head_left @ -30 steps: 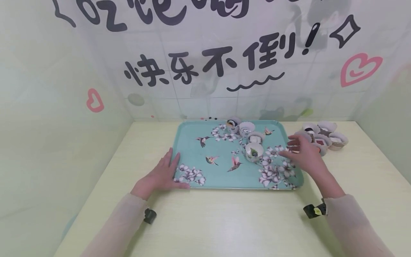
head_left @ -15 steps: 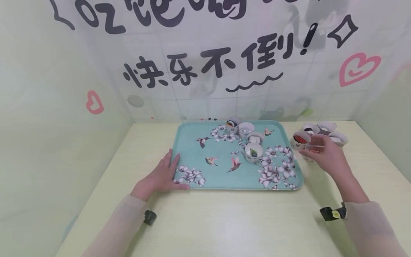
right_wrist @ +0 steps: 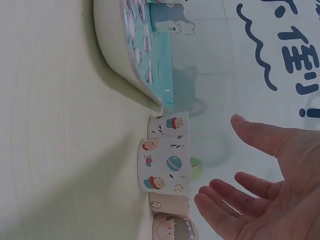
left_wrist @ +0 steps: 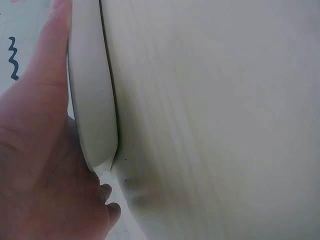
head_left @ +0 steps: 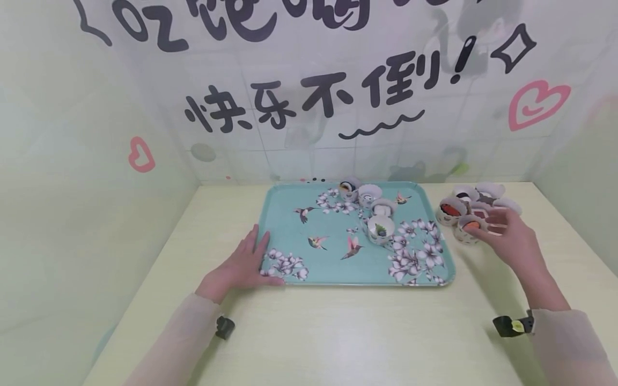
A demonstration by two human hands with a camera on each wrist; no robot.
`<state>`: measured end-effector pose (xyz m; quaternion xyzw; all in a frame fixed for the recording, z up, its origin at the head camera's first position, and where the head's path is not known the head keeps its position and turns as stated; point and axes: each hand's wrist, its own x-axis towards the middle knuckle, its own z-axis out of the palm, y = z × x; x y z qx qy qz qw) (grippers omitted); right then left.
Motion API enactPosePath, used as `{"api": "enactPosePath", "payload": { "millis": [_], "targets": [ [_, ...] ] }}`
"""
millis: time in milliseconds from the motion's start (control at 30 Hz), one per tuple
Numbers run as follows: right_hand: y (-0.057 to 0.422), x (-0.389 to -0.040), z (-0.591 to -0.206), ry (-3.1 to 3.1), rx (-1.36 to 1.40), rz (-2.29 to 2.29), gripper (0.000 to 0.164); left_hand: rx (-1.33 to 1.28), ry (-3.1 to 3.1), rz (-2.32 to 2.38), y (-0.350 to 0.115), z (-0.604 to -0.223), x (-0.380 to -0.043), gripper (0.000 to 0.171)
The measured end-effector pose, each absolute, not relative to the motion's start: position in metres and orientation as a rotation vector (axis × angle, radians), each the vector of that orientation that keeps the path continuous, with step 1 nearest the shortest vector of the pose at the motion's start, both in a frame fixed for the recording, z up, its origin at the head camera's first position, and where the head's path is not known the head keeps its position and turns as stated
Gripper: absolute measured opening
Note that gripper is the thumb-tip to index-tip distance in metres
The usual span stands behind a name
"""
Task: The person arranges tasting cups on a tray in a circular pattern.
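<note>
A turquoise tray (head_left: pixel 285 228) with birds and flowers lies on the table. My left hand (head_left: pixel 234 271) rests at its front left corner, fingers straight along the side; in the left wrist view the thumb lies against the tray's wall (left_wrist: pixel 92 100). Over the group of small paper cups to the right, my right hand (head_left: pixel 516 244) hovers with thumb and fingers spread around air. Nearest to it is a front cup (head_left: pixel 467 236) with an orange piece inside. The right wrist view shows that hand (right_wrist: pixel 270 185) apart from the printed cups (right_wrist: pixel 165 167).
Several paper cups stand on the tray in a slanting row, among them one with a green leaf (head_left: pixel 381 230). Beside the tray is a cup with red filling (head_left: pixel 450 213), others behind it. A white wall (head_left: pixel 309 161) with black lettering closes off the back.
My right hand has moved right, from the tray's right edge to over the cups beside it. The cups with red and orange filling are now uncovered. The left hand stays at the tray.
</note>
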<state>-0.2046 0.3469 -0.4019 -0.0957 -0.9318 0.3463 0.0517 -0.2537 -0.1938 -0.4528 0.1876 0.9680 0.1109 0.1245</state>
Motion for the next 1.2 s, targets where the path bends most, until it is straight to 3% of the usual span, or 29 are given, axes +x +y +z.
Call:
{"api": "enactPosePath", "payload": {
  "millis": [1200],
  "targets": [
    [0.357, -0.231, -0.425, -2.939, -0.409, 1.121, 0.089, 0.541, 2.809, 0.343, -0.193, -0.452, -0.253, 0.131]
  ]
}}
